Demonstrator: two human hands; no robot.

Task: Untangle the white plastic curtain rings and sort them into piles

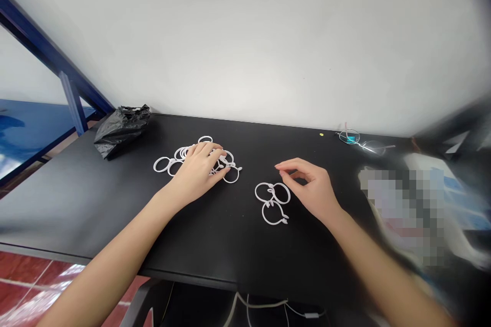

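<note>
My left hand [201,171] lies palm down on a heap of several white plastic rings [174,160] on the black table [76,199], its fingers curled over the rings. My right hand [309,184] hovers just right of a small group of three white rings [272,202] laid side by side. Its fingers are loosely bent with thumb and forefinger close together, and nothing shows between them.
A crumpled black plastic bag [120,129] sits at the table's back left. A pair of glasses [360,142] lies at the back right near the white wall. A blurred-out area covers the right side. Cables hang below the table's front edge.
</note>
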